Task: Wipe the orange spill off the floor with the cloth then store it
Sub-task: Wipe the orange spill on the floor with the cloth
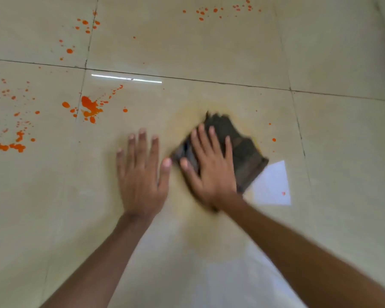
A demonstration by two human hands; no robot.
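Note:
A dark brown cloth lies flat on the beige tiled floor, blurred by motion. My right hand presses on its left part with fingers spread. My left hand rests flat on the bare tile just left of the cloth, holding nothing. A pale yellowish smear surrounds the cloth and runs toward me. Orange spill splatters sit left of my hands, with more drops at the far left, upper left and top centre.
A bright white patch of light with a small red dot lies on the tile right of the cloth. Dark grout lines cross the floor. A few tiny orange drops sit right of the cloth.

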